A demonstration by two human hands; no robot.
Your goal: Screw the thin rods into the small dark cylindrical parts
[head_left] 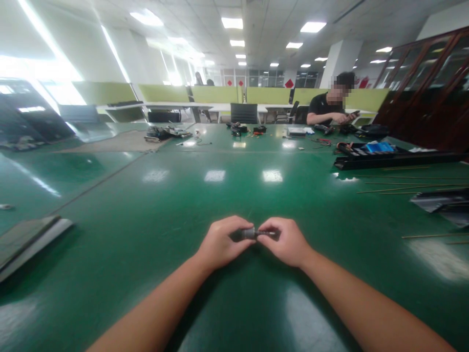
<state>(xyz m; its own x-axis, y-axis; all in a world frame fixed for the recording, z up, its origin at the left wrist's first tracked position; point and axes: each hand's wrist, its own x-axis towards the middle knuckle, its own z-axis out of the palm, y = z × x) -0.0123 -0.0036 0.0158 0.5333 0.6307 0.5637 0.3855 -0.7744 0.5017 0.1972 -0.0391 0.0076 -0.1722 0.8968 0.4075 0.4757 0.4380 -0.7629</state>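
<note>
Grey cylinder (pixel 248 233) between left fingers (pixel 240 223), shaft (pixel 266 233) between right fingers (pixel 270 223)

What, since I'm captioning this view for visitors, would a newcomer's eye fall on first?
Probably the left hand and right hand, low in the middle, pinching a small grey cylinder and a thin rod in line with it. The glossy green table around them comes next. Toward the upper right, a person in a dark top also stands out.
</note>
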